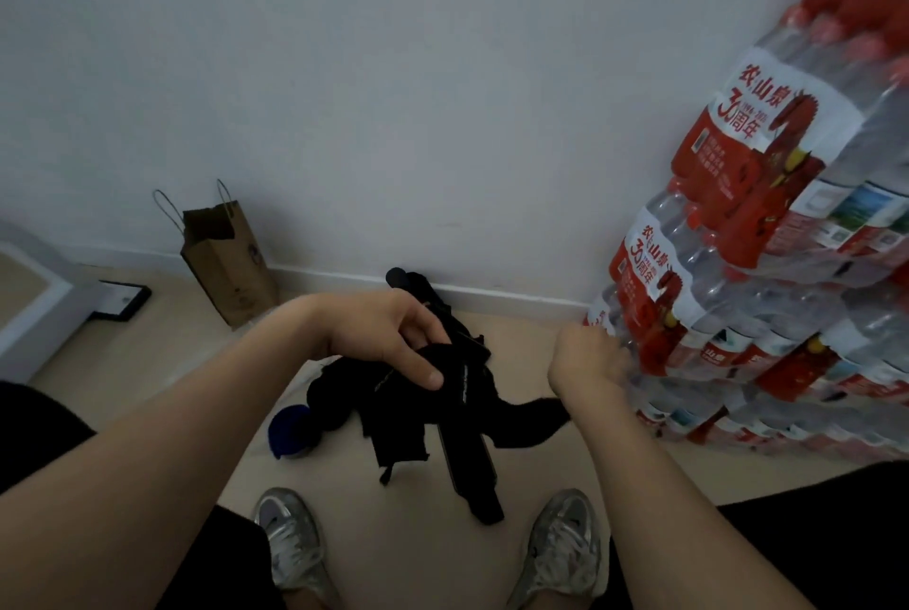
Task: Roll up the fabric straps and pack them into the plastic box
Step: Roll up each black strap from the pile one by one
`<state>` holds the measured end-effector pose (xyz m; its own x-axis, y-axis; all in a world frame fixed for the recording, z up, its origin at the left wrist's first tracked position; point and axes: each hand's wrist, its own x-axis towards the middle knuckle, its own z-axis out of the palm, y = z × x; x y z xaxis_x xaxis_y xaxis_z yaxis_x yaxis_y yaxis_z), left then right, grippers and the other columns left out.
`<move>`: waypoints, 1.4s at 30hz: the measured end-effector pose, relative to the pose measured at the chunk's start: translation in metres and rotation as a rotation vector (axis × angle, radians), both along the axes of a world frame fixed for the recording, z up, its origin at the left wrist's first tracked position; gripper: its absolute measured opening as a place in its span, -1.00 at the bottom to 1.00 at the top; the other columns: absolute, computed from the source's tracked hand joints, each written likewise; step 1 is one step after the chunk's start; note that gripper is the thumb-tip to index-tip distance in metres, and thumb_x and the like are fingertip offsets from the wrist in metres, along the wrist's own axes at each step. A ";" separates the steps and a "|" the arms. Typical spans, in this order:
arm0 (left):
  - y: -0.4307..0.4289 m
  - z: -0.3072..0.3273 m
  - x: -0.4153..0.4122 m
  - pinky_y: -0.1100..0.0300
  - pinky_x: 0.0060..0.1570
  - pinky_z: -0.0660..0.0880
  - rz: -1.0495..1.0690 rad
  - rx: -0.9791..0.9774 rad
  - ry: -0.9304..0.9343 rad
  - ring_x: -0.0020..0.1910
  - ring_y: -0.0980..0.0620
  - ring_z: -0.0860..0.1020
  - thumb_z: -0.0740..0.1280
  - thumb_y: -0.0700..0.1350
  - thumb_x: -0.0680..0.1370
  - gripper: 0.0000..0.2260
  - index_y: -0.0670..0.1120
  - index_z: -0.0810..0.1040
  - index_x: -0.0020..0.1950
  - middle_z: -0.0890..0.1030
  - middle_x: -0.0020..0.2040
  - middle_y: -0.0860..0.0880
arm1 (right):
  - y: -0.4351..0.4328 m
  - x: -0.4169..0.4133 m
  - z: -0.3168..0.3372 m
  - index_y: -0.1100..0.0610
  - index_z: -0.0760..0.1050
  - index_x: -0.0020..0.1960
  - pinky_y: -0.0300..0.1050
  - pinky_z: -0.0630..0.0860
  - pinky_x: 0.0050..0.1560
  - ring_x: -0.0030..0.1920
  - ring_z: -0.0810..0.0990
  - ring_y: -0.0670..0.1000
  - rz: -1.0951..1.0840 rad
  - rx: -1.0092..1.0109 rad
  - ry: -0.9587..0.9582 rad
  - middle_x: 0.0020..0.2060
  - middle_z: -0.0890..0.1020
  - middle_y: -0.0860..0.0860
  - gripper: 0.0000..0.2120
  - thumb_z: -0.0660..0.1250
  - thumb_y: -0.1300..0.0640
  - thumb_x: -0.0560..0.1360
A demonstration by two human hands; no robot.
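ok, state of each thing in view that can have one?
straps: unrolled, tangled bunch, ends hanging
left hand: grips the straps
right hand: blurred, grip unclear
bag: upright, open
bottle packs: stacked, wrapped

Hands: two, the left hand (388, 339) at 6 o'clock, the right hand (588, 358) at 4 o'clock.
Black fabric straps (433, 393): one tangled bundle at 6 o'clock; several straps, too tangled to count.
Blue round object (290, 432): one, at 7 o'clock, partly hidden by the bundle.
Grey sneakers: two, the left sneaker (290, 540) at 7 o'clock, the right sneaker (565, 545) at 5 o'clock.
Brown paper bag (228, 265): one, at 9 o'clock, with two handles.
Black-framed flat object (120, 302): one, at 9 o'clock, beyond the bag.
Shrink-wrapped packs of bottled water (728, 127): one stack at 3 o'clock, at least four packs; it runs off the edge, so the total cannot be told.
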<state>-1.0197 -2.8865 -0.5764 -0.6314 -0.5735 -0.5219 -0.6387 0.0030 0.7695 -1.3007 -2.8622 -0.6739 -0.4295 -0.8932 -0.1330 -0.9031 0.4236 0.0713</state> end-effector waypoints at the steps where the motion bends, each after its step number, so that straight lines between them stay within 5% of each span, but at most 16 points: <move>1: -0.003 0.012 0.000 0.18 0.02 0.68 -0.045 0.004 0.008 0.04 -0.03 0.76 0.59 -0.19 0.54 -0.80 -0.08 0.74 0.15 0.79 0.06 -0.11 | -0.004 0.003 0.010 0.13 0.67 0.19 0.06 0.59 0.15 0.26 0.66 0.22 0.033 -0.008 -0.007 0.24 0.68 0.16 -0.75 0.35 0.28 0.56; 4: -0.011 0.040 -0.009 0.16 0.07 0.68 -0.092 -0.157 -0.019 0.02 0.00 0.76 0.59 -0.22 0.54 -0.80 -0.10 0.74 0.16 0.80 0.04 -0.08 | -0.020 0.013 0.051 0.11 0.62 -0.04 -0.09 0.51 -0.08 0.01 0.70 0.23 0.142 -0.120 -0.352 -0.05 0.71 0.12 -0.92 0.34 0.22 0.53; 7: -0.019 0.066 -0.022 0.28 -0.04 0.60 -0.071 -0.318 -0.001 -0.15 0.12 0.71 0.62 -0.16 0.51 -0.83 -0.06 0.74 0.07 0.79 -0.08 0.01 | -0.029 0.033 0.108 0.02 0.71 0.12 -0.08 0.63 0.13 0.05 0.76 0.04 0.344 -0.238 -1.067 -0.10 0.77 -0.03 -0.79 0.34 0.10 0.57; 9: -0.027 0.084 -0.028 0.31 -0.15 0.53 -0.033 -0.459 0.015 -0.25 0.16 0.64 0.65 -0.11 0.48 -0.84 -0.01 0.72 -0.02 0.76 -0.18 0.09 | -0.030 0.046 0.141 -0.06 0.71 0.05 -0.11 0.68 -0.03 -0.11 0.74 -0.08 0.513 -0.212 -1.318 -0.15 0.77 -0.10 -0.79 0.35 -0.09 0.55; 13: -0.049 0.116 -0.027 0.32 -0.17 0.50 0.020 -0.605 0.025 -0.29 0.21 0.59 0.63 -0.09 0.46 -0.88 0.04 0.73 -0.08 0.74 -0.23 0.15 | -0.035 0.056 0.189 -0.12 0.63 -0.07 -0.37 0.44 -0.29 -0.31 0.61 -0.25 0.693 -0.228 -0.875 -0.34 0.66 -0.25 -0.48 0.34 -0.57 0.40; 17: -0.069 0.128 -0.013 0.26 -0.14 0.54 0.044 -0.549 0.024 -0.22 0.16 0.69 0.58 0.01 0.54 -0.90 0.05 0.72 -0.02 0.79 -0.14 0.09 | -0.052 0.050 0.223 0.14 0.60 -0.19 -0.17 0.36 -0.39 -0.45 0.49 -0.10 0.735 -0.115 -0.615 -0.44 0.55 -0.14 -0.41 0.54 -0.42 0.39; 20: -0.078 0.119 -0.008 0.39 -0.24 0.46 0.046 -0.560 -0.012 -0.28 0.21 0.63 0.53 0.17 0.57 -0.82 0.10 0.70 -0.11 0.74 -0.21 0.16 | -0.065 0.052 0.234 0.21 0.60 -0.24 -0.17 0.24 -0.43 -0.47 0.35 -0.07 0.825 -0.015 -0.602 -0.47 0.42 -0.06 -0.49 0.59 -0.24 0.47; 24: -0.085 0.102 -0.005 0.32 -0.25 0.44 0.031 -0.535 -0.048 -0.30 0.21 0.55 0.44 0.26 0.61 -0.73 0.13 0.68 -0.17 0.65 -0.28 0.17 | -0.081 0.053 0.231 -0.04 0.68 -0.26 -0.31 0.30 -0.45 -0.49 0.41 -0.16 0.841 0.050 -0.648 -0.48 0.50 -0.15 -0.73 0.59 -0.16 0.50; 28: -0.095 0.100 0.005 0.11 0.05 0.63 0.025 -0.369 -0.018 -0.05 0.06 0.71 0.54 0.08 0.60 -0.87 0.05 0.73 0.03 0.78 0.01 0.03 | -0.102 0.049 0.225 -0.02 0.68 -0.11 -0.21 0.45 -0.32 -0.38 0.57 -0.14 0.828 0.089 -0.522 -0.35 0.66 -0.12 -0.80 0.55 -0.13 0.54; 33: -0.109 0.094 0.015 0.19 -0.05 0.56 0.118 -0.412 -0.017 -0.18 0.08 0.68 0.56 -0.03 0.59 -0.92 0.00 0.71 -0.01 0.79 -0.09 -0.01 | -0.118 0.041 0.219 -0.04 0.63 0.08 -0.03 0.65 -0.04 -0.11 0.74 0.02 0.755 0.239 -0.515 -0.09 0.77 -0.03 -0.93 0.48 0.04 0.61; 37: -0.117 0.096 0.014 0.30 -0.12 0.58 0.138 -0.434 0.093 -0.18 0.08 0.69 0.57 -0.04 0.58 -0.94 0.02 0.73 -0.03 0.79 -0.11 -0.04 | -0.122 0.048 0.216 -0.14 0.60 0.22 0.21 0.70 0.20 0.01 0.80 0.18 0.741 0.359 -0.748 0.03 0.79 0.14 -0.56 0.42 0.31 0.49; 40: -0.118 0.099 0.013 0.28 0.00 0.60 0.168 -0.483 0.165 -0.10 0.09 0.70 0.56 -0.05 0.58 -0.96 0.02 0.75 -0.02 0.78 -0.07 -0.01 | -0.125 0.050 0.214 -0.06 0.70 0.12 0.15 0.60 0.36 0.04 0.76 0.12 0.757 0.344 -0.900 0.02 0.78 0.20 -0.68 0.44 0.15 0.39; 42: -0.117 0.098 0.014 0.17 0.17 0.60 0.185 -0.488 0.209 0.03 0.05 0.70 0.53 -0.14 0.61 -0.94 0.02 0.74 0.04 0.77 0.02 0.01 | -0.126 0.047 0.211 -0.05 0.74 0.05 0.00 0.56 0.35 0.03 0.74 -0.01 0.770 0.311 -0.883 -0.05 0.80 0.02 -0.78 0.56 -0.06 0.43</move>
